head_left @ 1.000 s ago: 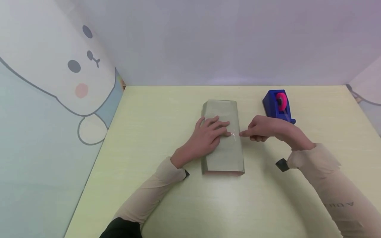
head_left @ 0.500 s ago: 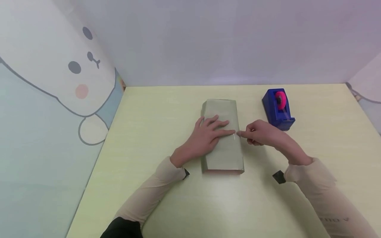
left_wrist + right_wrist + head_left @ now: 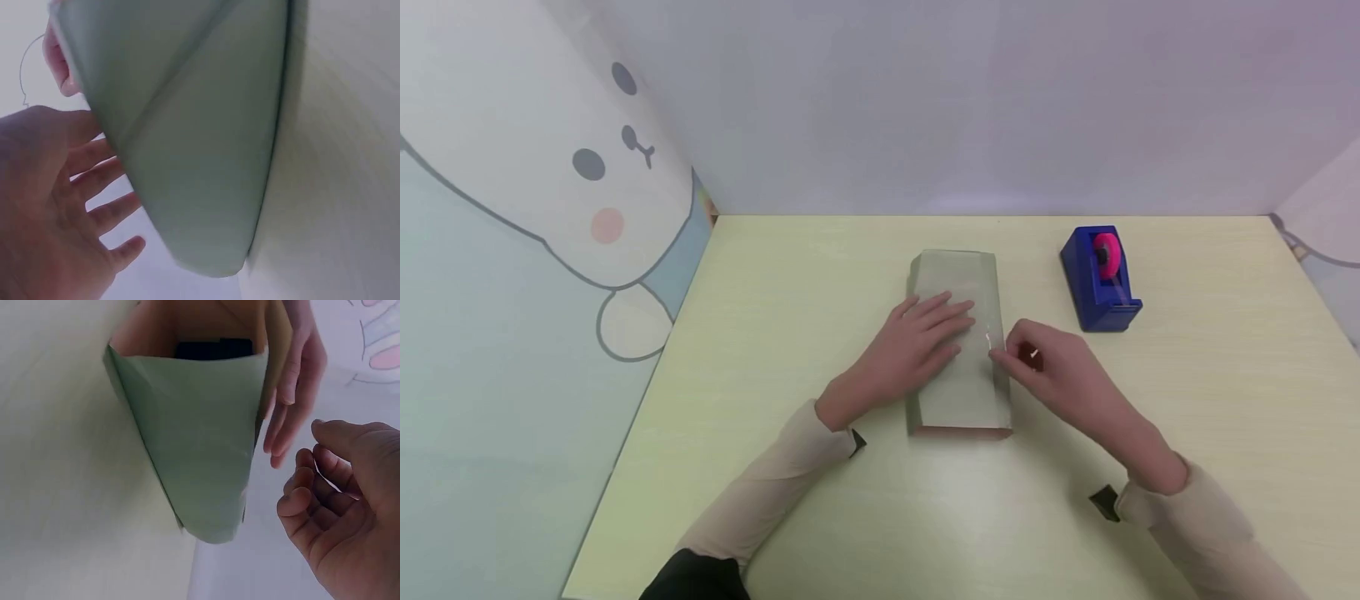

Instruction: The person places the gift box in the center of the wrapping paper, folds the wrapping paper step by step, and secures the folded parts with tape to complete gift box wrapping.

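Observation:
A box wrapped in pale green paper (image 3: 958, 392) lies lengthwise on the table. A short, shiny strip of clear tape (image 3: 988, 340) sits on its top near the right edge. My left hand (image 3: 917, 346) rests on the top with fingers spread and fairly straight. My right hand (image 3: 1060, 367) is at the box's right edge, its thumb tip close to the tape. In the right wrist view, the fingers of the right hand (image 3: 344, 500) are loosely bent, apart from the thumb, and nothing shows between them. The wrapping's near end gapes, with something dark (image 3: 215, 349) inside.
A blue tape dispenser (image 3: 1097, 287) with a pink core stands on the table (image 3: 790, 292) behind the right hand. A pale wall (image 3: 970, 108) rises at the back. A panel with a cartoon animal (image 3: 587, 242) stands on the left.
My right hand has moved toward me along the box's right edge, turning from a pointing index finger to thumb beside the tape. The left index finger has drawn back from the tape.

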Demonstrator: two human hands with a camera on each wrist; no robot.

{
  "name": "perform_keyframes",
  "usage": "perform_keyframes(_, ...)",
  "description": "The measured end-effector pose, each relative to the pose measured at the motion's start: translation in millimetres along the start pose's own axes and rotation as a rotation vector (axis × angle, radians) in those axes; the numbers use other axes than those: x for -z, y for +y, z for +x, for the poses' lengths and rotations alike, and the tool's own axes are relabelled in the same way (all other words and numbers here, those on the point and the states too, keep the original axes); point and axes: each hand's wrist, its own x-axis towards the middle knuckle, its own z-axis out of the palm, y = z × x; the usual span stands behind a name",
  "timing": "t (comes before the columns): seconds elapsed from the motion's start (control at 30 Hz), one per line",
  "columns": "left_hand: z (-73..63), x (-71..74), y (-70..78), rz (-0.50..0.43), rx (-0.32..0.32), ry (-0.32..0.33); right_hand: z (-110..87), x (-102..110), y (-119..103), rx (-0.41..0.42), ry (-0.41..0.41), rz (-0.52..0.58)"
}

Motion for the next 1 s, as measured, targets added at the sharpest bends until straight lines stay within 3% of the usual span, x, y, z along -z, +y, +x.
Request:
perform_keyframes(0.1,-10.5,6.5,3.6,0.044,-0.025,-0.013,-3.6,-10.8,-6.0,0.063,0.003,-0.027)
perform_keyframes(0.3,-25.8,10.8,1.2,0.061,-0.045,-0.057,-7.4,-21.1,-7.9,0.019,-0.074,-0.062)
perform_keyframes(0.47,-30.2,6.4,-4.4,0.075,-0.057,-0.087,-8.8,-27.4,-4.7,0.051,-0.067,-0.120)
perform_keyframes(0.8,-32.1,0.9,-10.8,0.043,-0.113,-0.011,-8.4,-36.0,0.6,0.137,0.017,-0.176)
perform_keyframes(1.0,-31.5,-1.5,-13.8,0.072,-0.146,0.018,-9.5,-38.6,1.7,0.177,0.040,-0.204)
